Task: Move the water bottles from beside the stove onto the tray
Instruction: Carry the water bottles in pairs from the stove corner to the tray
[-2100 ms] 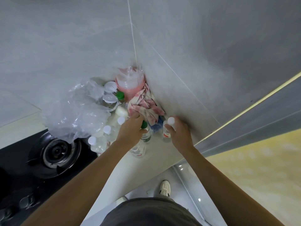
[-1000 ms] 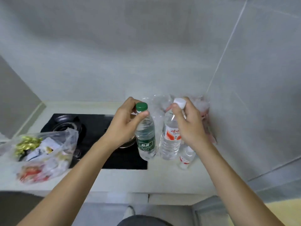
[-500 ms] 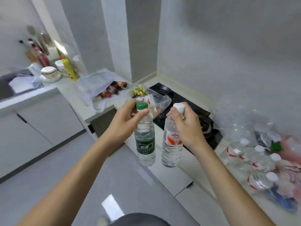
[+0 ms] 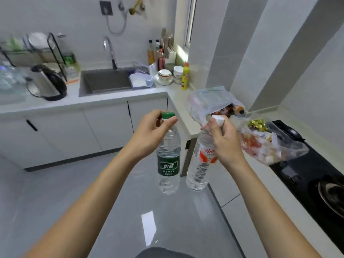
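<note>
My left hand (image 4: 149,133) grips the neck of a clear water bottle with a green cap and green label (image 4: 168,164), which hangs upright over the grey floor. My right hand (image 4: 224,142) holds a second clear bottle with a white cap and red-and-white label (image 4: 200,168) by its neck, just right of the first. Both bottles hang in the air in front of the counter corner. At the far left edge, on the counter, stands a clear tray-like container (image 4: 11,90); it is blurred and I cannot tell what it holds.
The black gas stove (image 4: 314,170) lies on the right counter, with plastic bags of food (image 4: 264,144) beside it. Across the room are a sink (image 4: 104,82), a steel kettle (image 4: 46,82), a dish rack (image 4: 37,49), bowls (image 4: 164,76) and sauce bottles (image 4: 154,53). White cabinets (image 4: 74,131) line the floor.
Both hands lifted the two bottles out of the corner pile beside the stove. The view has swung left, away from the stove corner, towards the sink counter, with the bottles still held.
</note>
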Tool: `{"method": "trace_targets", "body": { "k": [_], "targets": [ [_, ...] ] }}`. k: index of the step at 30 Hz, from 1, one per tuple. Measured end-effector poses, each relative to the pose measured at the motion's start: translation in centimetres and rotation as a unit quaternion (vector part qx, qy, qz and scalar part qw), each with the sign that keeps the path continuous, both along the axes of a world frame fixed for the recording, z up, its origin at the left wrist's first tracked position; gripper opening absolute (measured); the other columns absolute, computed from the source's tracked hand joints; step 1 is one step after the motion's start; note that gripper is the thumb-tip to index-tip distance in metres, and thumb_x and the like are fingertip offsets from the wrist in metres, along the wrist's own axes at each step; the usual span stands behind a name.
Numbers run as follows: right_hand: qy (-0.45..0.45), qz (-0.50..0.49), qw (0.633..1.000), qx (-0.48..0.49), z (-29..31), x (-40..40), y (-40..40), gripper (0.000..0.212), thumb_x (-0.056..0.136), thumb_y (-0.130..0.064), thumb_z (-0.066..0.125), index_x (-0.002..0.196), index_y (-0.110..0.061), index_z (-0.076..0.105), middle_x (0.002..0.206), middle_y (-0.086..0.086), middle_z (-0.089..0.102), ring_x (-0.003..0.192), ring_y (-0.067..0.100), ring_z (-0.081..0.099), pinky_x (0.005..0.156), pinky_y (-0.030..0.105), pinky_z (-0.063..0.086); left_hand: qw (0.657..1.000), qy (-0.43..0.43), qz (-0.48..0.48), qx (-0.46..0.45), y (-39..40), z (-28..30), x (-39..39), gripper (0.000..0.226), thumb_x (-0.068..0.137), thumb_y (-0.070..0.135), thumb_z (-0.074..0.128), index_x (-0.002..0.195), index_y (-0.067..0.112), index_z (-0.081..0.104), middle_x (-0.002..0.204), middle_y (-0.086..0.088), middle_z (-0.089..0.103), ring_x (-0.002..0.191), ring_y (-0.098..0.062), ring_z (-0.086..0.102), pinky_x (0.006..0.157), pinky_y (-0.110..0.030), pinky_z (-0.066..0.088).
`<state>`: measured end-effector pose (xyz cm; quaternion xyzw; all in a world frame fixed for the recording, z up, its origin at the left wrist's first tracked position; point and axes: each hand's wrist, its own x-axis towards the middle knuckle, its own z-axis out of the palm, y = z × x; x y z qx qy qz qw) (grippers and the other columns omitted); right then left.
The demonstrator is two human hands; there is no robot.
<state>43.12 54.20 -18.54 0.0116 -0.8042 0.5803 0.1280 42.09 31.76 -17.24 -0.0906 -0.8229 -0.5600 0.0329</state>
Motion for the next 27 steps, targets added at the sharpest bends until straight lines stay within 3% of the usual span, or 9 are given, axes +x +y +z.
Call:
{"method": "trace_targets", "body": {
  "k": [2,6,10,14,18,20,24,27],
  "targets": [
    [0.002,0.037,0.999,-0.005,-0.2,-2.4,-4.5,0.027,0.108,-0.035,0.055,0.102,-0.010,0.064,0.096,0.004,0.075,0.088,0.017,0.072,0.079,0.029,0.057,1.000,0.002,0.030,-0.005,-4.5,0.0,-0.9,0.024,0.104,0.037,0.062,0.118,0.018,0.066,0.104,-0.013,0.072,0.098,-0.028,0.070,0.088,-0.046,0.060],
    [-0.011,0.128,0.992,0.002,-1.0,-7.6,-12.8,0.020,0.108,-0.036,0.055,0.098,-0.020,0.063,0.094,0.001,0.076,0.086,0.009,0.071,0.078,0.023,0.057,0.994,0.002,0.104,-0.010,-12.5,-0.8,-2.7,0.020,0.105,0.033,0.062,0.117,0.017,0.066,0.103,-0.019,0.069,0.097,-0.032,0.066,0.086,-0.044,0.057],
    [-0.016,0.205,0.979,0.008,-2.1,-13.5,-19.9,0.019,0.107,-0.034,0.058,0.098,-0.019,0.066,0.095,0.001,0.077,0.089,0.013,0.073,0.080,0.031,0.057,0.984,0.000,0.179,-0.017,-19.1,-2.0,-5.7,0.019,0.103,0.035,0.064,0.113,0.018,0.067,0.099,-0.016,0.070,0.087,-0.020,0.066,0.081,-0.036,0.055],
    [-0.021,0.287,0.958,-0.002,-3.0,-20.9,-26.4,0.018,0.105,-0.034,0.062,0.098,-0.018,0.068,0.094,0.001,0.077,0.090,0.013,0.074,0.080,0.029,0.056,0.967,0.001,0.250,-0.040,-24.7,-2.3,-9.6,0.015,0.103,0.033,0.064,0.109,0.019,0.066,0.097,-0.016,0.069,0.083,-0.014,0.061,0.077,-0.032,0.050],
    [-0.008,0.362,0.932,0.017,-2.3,-27.6,-33.0,0.025,0.099,-0.049,0.063,0.092,-0.025,0.066,0.090,0.003,0.074,0.091,0.026,0.070,0.082,0.049,0.058,0.943,0.002,0.330,-0.050,-30.0,-1.7,-12.8,0.012,0.103,0.033,0.064,0.106,0.022,0.066,0.090,-0.002,0.068,0.081,-0.005,0.060,0.073,-0.019,0.047],
    [0.006,0.399,0.916,0.028,-1.8,-30.3,-36.4,0.037,0.095,-0.059,0.060,0.093,-0.022,0.065,0.090,0.000,0.072,0.088,0.023,0.068,0.082,0.052,0.057,0.927,0.010,0.373,-0.045,-32.4,-1.3,-14.0,0.009,0.102,0.032,0.065,0.105,0.024,0.066,0.089,0.005,0.067,0.078,0.000,0.060,0.071,-0.013,0.045],
    [0.014,0.465,0.884,0.046,-1.9,-33.7,-43.7,0.037,0.094,-0.061,0.059,0.093,-0.024,0.065,0.087,-0.004,0.070,0.084,0.018,0.065,0.078,0.049,0.058,0.888,0.008,0.459,-0.020,-36.9,-1.7,-14.4,0.006,0.102,0.028,0.066,0.105,0.023,0.066,0.090,0.004,0.068,0.079,0.000,0.061,0.074,-0.013,0.048],
    [0.004,0.505,0.862,0.038,-2.9,-34.8,-49.5,0.029,0.095,-0.057,0.061,0.093,-0.028,0.065,0.086,-0.010,0.069,0.082,0.009,0.064,0.075,0.039,0.056,0.866,-0.004,0.500,-0.001,-40.8,-2.6,-13.9,0.009,0.102,0.028,0.066,0.107,0.021,0.067,0.094,-0.002,0.071,0.085,-0.007,0.065,0.079,-0.021,0.052]
  ]
}}
